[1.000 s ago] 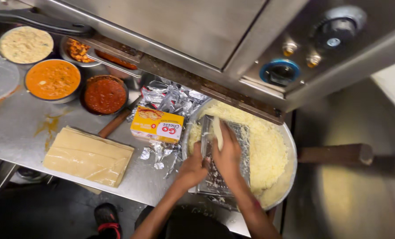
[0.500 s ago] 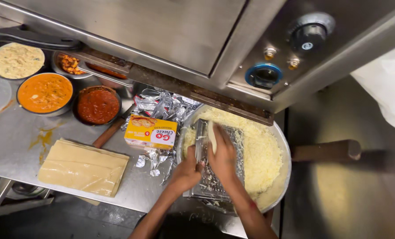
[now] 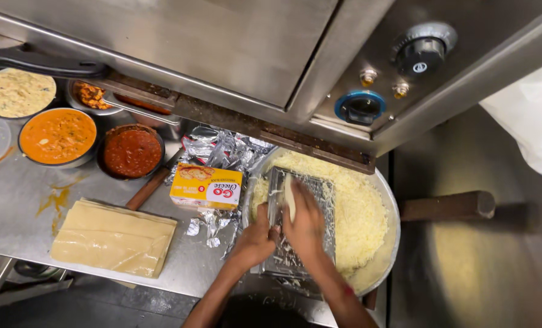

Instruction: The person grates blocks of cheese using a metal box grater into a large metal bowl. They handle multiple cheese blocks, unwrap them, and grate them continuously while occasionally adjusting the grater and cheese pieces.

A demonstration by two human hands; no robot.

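Steel surface (image 3: 15,200), sauce-stained: dough sheets (image 3: 113,238), yellow cheese box (image 3: 206,187), crumpled foil (image 3: 222,152), 3 sauce bowls, big pan (image 3: 377,267) w/ grated cheese.

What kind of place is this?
Likely a restaurant or commercial kitchen: a steel counter under a big steel oven, bowls of sauce, and a large pan of grated cheese with a grater over it.
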